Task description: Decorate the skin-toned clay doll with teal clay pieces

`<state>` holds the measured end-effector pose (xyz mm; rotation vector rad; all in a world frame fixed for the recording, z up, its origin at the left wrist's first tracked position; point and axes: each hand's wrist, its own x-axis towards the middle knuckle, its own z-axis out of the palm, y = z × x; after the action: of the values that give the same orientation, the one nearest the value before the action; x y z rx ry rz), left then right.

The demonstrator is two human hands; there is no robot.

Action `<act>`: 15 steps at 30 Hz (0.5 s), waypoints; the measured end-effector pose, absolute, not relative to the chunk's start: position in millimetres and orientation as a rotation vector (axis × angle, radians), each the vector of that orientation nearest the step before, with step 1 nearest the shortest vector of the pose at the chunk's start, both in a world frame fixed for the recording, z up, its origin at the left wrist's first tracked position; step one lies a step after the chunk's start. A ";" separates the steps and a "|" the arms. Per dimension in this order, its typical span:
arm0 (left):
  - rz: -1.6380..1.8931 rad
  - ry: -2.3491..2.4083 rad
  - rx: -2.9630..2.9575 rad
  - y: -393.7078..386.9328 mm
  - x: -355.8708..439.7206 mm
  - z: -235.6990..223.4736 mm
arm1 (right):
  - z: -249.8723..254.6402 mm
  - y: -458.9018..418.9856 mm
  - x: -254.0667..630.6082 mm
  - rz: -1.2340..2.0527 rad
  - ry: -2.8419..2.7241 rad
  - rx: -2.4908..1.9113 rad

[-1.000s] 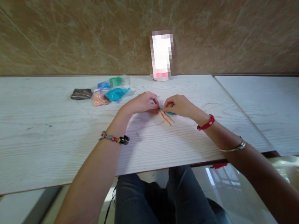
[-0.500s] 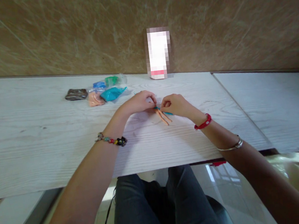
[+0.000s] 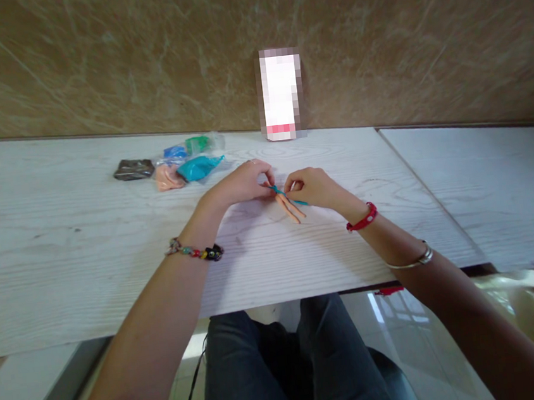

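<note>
Two thin peach clay strips [image 3: 290, 210] lie on the white wood-grain table, their lower ends pointing toward me. Across their upper ends runs a thin teal clay strand [image 3: 300, 203]. My left hand [image 3: 253, 179] pinches the strand's left part between thumb and finger. On the other side, my right hand [image 3: 311, 187] has its fingertips closed on the strand, whose right end sticks out below the fingers. The fingers partly hide where the peach and teal pieces meet.
Left of my hands lie bagged clay lumps: teal [image 3: 199, 167], peach [image 3: 169, 177], blue [image 3: 175, 152], green [image 3: 197, 145] and dark brown [image 3: 134, 169]. A blurred-out phone-shaped object [image 3: 280, 93] leans against the brown marbled wall [image 3: 138, 61]. A seam [image 3: 418, 181] crosses the table at right.
My left fingers have shifted slightly left and up from the peach strips, showing more of the teal strand between my hands. My right hand stays almost in place.
</note>
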<state>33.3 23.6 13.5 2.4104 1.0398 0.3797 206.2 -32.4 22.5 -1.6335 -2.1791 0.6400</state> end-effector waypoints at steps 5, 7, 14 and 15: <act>0.353 1.050 2.404 19.4 35.3 18.9 | 21.5 -31.5 207.2 0.651 -2.197 -1.613; 0.360 1.068 2.418 19.6 36.9 18.0 | 21.4 -31.1 206.9 0.640 -2.202 -1.615; 0.377 1.113 2.411 24.1 41.8 7.7 | 21.3 -30.0 207.4 0.598 -2.252 -1.623; 0.382 1.118 2.404 24.2 42.0 7.0 | 21.8 -30.2 207.9 0.596 -2.254 -1.624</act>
<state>42.0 24.2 7.0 2.4038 1.1182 0.3825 207.9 -30.2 21.8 -1.6236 -2.2544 0.5959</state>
